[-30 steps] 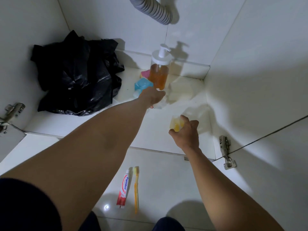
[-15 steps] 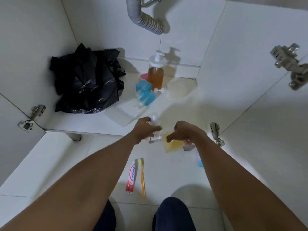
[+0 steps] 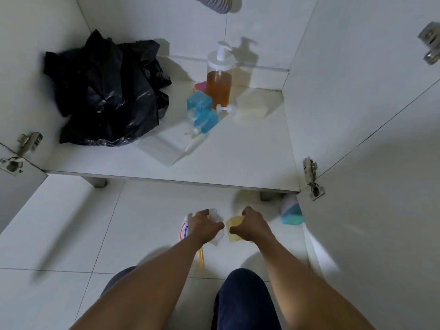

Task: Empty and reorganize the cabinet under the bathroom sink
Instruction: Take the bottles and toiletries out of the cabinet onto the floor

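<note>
Yellow container (image 3: 234, 229) in right hand (image 3: 254, 226), clear bottle (image 3: 217, 237) (blurred) in left hand (image 3: 204, 225).

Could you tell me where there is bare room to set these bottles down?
Free: floor tiles left of the toothpaste; cabinet floor at front right, between clear box and right wall. Crowded: around the pump bottle and blue bottles, and near the teal item by the right door.

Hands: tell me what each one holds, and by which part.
The left hand grips a small clear bottle round its middle. The right hand holds a small yellow container by its right side; the exact grip is hidden.
</note>
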The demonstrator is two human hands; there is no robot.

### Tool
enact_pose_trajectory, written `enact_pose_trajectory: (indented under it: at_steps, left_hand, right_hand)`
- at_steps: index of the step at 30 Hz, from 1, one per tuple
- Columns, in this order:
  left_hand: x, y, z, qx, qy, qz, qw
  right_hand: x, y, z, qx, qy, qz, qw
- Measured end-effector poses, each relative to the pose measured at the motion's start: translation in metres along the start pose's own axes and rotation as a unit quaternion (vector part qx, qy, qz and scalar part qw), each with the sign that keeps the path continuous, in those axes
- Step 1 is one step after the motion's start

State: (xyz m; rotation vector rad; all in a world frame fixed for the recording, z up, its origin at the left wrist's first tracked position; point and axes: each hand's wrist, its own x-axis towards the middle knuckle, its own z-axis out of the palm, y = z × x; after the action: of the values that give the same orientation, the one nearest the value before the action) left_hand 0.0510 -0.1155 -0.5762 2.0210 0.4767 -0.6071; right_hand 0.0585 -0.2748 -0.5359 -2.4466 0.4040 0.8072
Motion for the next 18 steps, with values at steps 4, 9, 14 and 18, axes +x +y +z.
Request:
enact_pose_trajectory:
  at_steps: [4, 9, 14, 18]
  left_hand:
    - [0.013, -0.006, 0.019, -0.005, 0.03, -0.007, 1.0]
    - [0.031, -0.014, 0.039, -0.003, 0.026, -0.032, 0.999]
    - [0.038, -0.018, 0.047, 0.023, 0.007, -0.043, 0.999]
    - [0.039, -0.015, 0.047, 0.04, -0.015, -0.043, 0.998]
  right_hand:
    - [0.023, 0.024, 0.018, 0.005, -0.005, 0.022, 1.0]
    - [0.045, 0.043, 0.038, -0.004, -0.004, 0.042, 0.999]
    - [0.051, 0.045, 0.052, 0.008, 0.004, 0.053, 0.999]
    - [0.052, 0.045, 0.055, 0.046, 0.027, 0.051, 0.997]
